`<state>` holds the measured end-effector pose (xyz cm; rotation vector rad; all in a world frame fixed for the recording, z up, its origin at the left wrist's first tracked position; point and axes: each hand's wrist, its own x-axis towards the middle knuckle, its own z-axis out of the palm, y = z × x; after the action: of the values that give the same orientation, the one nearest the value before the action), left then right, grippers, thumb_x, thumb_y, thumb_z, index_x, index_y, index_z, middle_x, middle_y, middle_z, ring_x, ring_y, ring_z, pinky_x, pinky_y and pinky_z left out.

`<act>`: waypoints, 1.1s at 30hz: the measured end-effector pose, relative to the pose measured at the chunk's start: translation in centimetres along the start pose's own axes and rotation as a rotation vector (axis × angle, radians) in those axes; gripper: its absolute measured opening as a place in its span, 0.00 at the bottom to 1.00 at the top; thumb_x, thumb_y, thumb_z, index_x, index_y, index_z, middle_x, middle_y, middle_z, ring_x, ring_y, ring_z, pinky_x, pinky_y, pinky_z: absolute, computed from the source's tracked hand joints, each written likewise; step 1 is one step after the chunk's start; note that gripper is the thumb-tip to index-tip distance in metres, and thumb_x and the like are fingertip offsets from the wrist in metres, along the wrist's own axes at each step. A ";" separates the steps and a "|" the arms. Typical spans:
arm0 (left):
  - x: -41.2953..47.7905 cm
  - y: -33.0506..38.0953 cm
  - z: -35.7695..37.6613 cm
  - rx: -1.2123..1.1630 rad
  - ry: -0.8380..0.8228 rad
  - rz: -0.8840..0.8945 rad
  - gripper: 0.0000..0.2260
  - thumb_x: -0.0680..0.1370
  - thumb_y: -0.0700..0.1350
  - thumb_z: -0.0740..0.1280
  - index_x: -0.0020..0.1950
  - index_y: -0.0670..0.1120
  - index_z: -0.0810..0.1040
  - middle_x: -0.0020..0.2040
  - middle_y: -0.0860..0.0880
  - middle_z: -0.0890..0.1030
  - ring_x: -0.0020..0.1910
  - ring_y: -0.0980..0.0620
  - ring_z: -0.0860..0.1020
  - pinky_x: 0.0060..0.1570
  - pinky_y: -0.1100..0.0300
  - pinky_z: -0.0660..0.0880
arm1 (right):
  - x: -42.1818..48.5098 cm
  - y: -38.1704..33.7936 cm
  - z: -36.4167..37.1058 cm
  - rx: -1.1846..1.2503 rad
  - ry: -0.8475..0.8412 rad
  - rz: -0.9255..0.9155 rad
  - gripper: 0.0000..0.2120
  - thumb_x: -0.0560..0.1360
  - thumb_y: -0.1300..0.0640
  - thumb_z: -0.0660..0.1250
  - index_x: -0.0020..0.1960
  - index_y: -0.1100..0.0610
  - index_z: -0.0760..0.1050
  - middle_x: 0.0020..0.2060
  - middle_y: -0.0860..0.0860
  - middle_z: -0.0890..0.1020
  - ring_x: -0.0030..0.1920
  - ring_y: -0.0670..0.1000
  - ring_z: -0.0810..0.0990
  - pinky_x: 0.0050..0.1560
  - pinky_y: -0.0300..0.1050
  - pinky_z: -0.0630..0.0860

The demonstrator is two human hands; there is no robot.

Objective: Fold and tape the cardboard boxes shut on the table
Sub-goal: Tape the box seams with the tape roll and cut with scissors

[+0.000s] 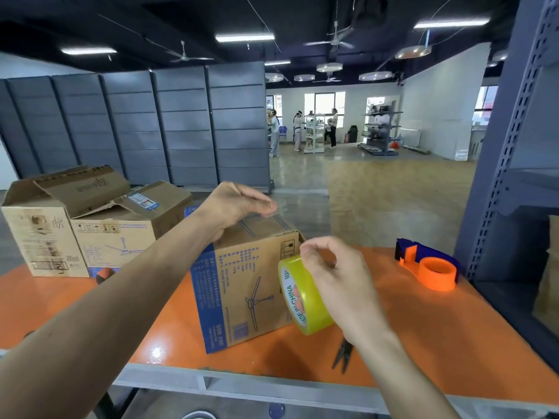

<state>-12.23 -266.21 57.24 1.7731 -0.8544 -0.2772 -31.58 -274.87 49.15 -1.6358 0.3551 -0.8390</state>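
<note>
The ceiling-fan box [242,285] stands, flaps folded, on the orange counter [423,328]. The left hand [239,207] pinches a tape strip [279,207] over its top, and the right hand [335,282] grips the tape roll [302,297]. Two open-flapped boxes [60,231] stand left, with grey shelving [181,125] behind.

You have a glossy orange tabletop [423,328] under a brown cardboard box [242,291] with a blue band down its left edge, blue lettering and a dark ceiling-fan drawing. The far-left box [39,234] is tan with brownish print, and the neighbouring box [121,240] is tan with a blue fan drawing. The tape roll [305,306] is translucent yellow with green lettering on a white ring, its tape strip [279,208] clear and shiny; the tape dispenser [429,267] is orange and dark blue, the scissors [343,356] black.
</note>
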 end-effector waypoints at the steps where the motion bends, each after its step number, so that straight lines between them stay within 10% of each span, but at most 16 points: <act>1: -0.1 0.0 0.1 0.005 0.003 -0.004 0.06 0.68 0.43 0.81 0.37 0.54 0.88 0.43 0.53 0.88 0.48 0.60 0.83 0.62 0.58 0.73 | 0.0 0.0 -0.1 -0.024 0.010 -0.020 0.05 0.81 0.57 0.67 0.47 0.50 0.80 0.30 0.50 0.84 0.28 0.51 0.84 0.26 0.43 0.80; 7: -0.1 0.0 0.6 0.047 0.008 0.033 0.07 0.69 0.42 0.81 0.36 0.54 0.88 0.42 0.54 0.88 0.42 0.64 0.83 0.57 0.62 0.74 | -0.1 -0.1 -0.4 -0.065 0.018 -0.063 0.05 0.81 0.58 0.67 0.48 0.52 0.80 0.31 0.41 0.83 0.25 0.39 0.80 0.22 0.29 0.70; 27: 0.4 -1.4 0.8 0.450 0.085 0.144 0.08 0.73 0.45 0.78 0.36 0.55 0.84 0.32 0.67 0.81 0.35 0.71 0.77 0.41 0.65 0.69 | -0.9 0.1 0.0 -0.012 -0.009 -0.001 0.05 0.81 0.58 0.67 0.47 0.52 0.80 0.30 0.43 0.83 0.26 0.44 0.82 0.25 0.32 0.73; 33: -0.5 -0.7 1.2 0.570 0.077 0.286 0.08 0.76 0.41 0.74 0.48 0.55 0.81 0.41 0.55 0.83 0.40 0.62 0.79 0.42 0.69 0.72 | -1.2 0.1 0.2 -0.006 -0.030 0.049 0.06 0.81 0.58 0.66 0.48 0.51 0.80 0.33 0.43 0.84 0.27 0.50 0.84 0.24 0.39 0.75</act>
<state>-13.01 -266.63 56.07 2.1255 -1.1956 0.2469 -32.26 -274.03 48.66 -1.6371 0.3746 -0.7764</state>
